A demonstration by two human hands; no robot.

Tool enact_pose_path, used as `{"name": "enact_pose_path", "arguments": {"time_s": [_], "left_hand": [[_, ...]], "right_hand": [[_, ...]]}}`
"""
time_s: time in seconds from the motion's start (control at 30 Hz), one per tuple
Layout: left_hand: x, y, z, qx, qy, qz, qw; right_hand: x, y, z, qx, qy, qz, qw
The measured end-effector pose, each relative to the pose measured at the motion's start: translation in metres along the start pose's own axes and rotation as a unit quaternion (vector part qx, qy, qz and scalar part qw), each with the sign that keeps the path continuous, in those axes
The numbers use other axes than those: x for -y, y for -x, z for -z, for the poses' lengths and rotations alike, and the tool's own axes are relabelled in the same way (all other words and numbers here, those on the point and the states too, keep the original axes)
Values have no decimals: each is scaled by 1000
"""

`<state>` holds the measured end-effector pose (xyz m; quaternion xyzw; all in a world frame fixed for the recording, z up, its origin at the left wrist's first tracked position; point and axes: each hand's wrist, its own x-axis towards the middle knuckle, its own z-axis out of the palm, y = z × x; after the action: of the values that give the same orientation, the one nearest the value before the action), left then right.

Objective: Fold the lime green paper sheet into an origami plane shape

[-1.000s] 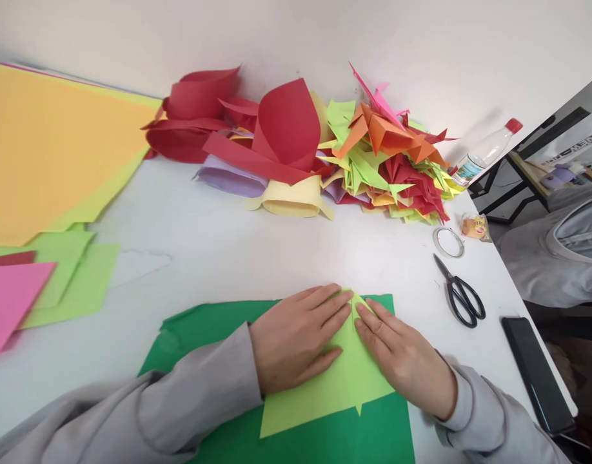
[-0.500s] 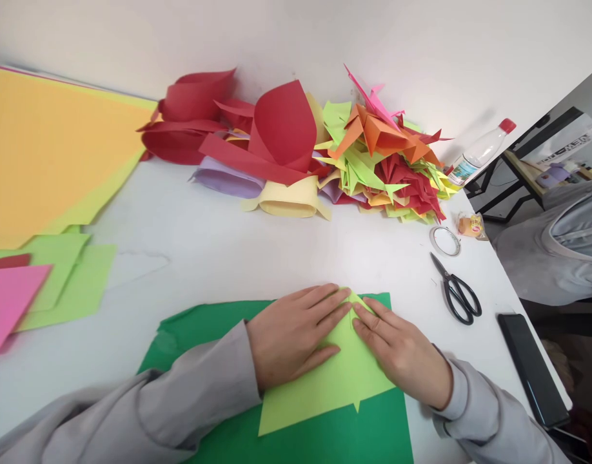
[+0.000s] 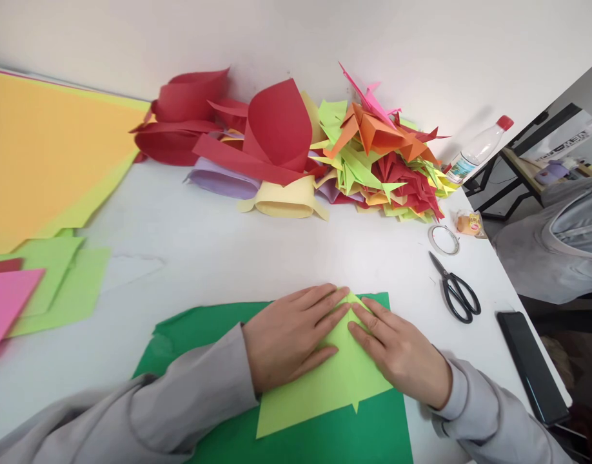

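A folded light-green sheet of paper (image 3: 320, 403) lies on a larger dark-green sheet (image 3: 368, 438) at the front of the table. Its upper end narrows to a point, and a small tip juts from its lower edge. My left hand (image 3: 293, 341) rests flat on the left side of the light-green paper, fingers stretched toward the point. From the right, my right hand (image 3: 397, 351) lies on the other slanted edge with its fingers out and slightly spread. The fingertips of both hands nearly meet near the point and cover part of the folds.
Folded paper shapes (image 3: 364, 148) and red curled paper (image 3: 276, 125) are heaped along the wall. Large yellow sheets (image 3: 54, 154) lie at left. Scissors (image 3: 453, 287), a tape roll (image 3: 444, 239), a phone (image 3: 531, 364) and a bottle (image 3: 480, 151) are on the right.
My right fingers have spread a little on the paper, the index finger shifting slightly left. My left hand stays nearly in place. The view has shifted slightly.
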<state>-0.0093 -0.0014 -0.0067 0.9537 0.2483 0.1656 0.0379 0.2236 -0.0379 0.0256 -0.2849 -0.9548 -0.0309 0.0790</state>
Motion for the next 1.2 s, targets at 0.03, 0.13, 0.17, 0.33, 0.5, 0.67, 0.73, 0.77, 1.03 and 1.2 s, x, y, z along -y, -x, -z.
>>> {"name": "enact_pose_path", "arguments": {"time_s": [0.03,0.13,0.17,0.33,0.5,0.67,0.73,0.77,1.03,1.2], "left_hand": [[0,0,0,-1,-1,2,1000],[-1,0,1,8,-4,-2,1000],[-1,0,2,12,-8,-3,1000],[-5,2,4,13,-43,32,998],[-7,2,6,6,-42,47,998],[-6,1,5,21,-28,37,999],[-6,1,5,24,-31,35,999],[-6,1,5,23,-34,37,998],[-4,1,3,22,-32,32,999],[-2,-2,4,40,-26,-1,999]], "right_hand": [[0,0,0,-2,5,1,1000],[3,-2,3,-7,26,12,1000],[4,-3,4,-6,34,14,999],[7,-5,5,0,42,-10,999],[6,-4,4,-8,32,-18,999],[6,-3,3,-13,27,-22,999],[6,-3,2,-15,24,-22,999],[6,-3,2,-13,22,-22,999],[5,-2,2,-2,21,-20,1000],[5,-2,1,-2,15,-24,1000]]}}
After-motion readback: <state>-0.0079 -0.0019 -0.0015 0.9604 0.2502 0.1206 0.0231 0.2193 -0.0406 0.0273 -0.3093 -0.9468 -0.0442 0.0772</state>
